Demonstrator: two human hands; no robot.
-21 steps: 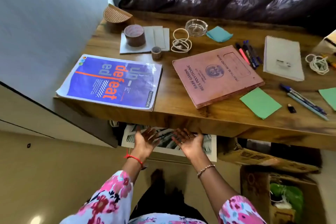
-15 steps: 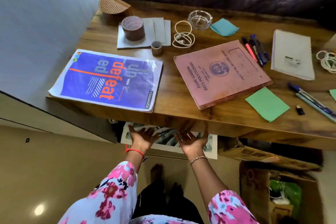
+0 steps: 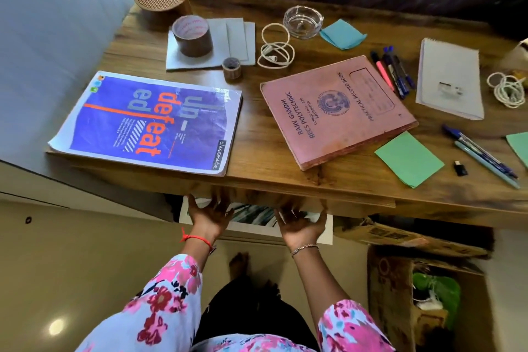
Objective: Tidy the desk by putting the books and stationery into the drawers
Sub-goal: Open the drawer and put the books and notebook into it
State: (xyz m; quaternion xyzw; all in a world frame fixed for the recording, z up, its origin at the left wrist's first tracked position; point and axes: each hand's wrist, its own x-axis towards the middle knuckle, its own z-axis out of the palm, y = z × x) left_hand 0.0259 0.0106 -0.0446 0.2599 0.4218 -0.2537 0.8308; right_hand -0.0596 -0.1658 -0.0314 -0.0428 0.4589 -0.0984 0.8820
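Observation:
A blue "undefeated" notebook (image 3: 160, 120) lies at the desk's front left, with a pink record book (image 3: 337, 108) to its right. Further right are a white notepad (image 3: 448, 77), a bunch of markers (image 3: 394, 71), two pens (image 3: 483, 154) and a green sticky pad (image 3: 408, 160). Under the desktop runs the wooden drawer front (image 3: 357, 200). My left hand (image 3: 208, 216) and my right hand (image 3: 300, 223) are palm up at its lower edge. The fingers hook up behind it and are hidden; the left thumb lies on its face.
At the back lie a big tape roll (image 3: 193, 36) on white papers, a small tape roll (image 3: 232, 68), a white cable (image 3: 275, 50), a glass ashtray (image 3: 303, 21) and a blue sticky pad (image 3: 343, 34). A cardboard box (image 3: 400, 294) stands on the floor at the right.
Both hands rose from below the desk to the drawer front, and their fingers slipped under its lower edge. The view has moved closer to the desk.

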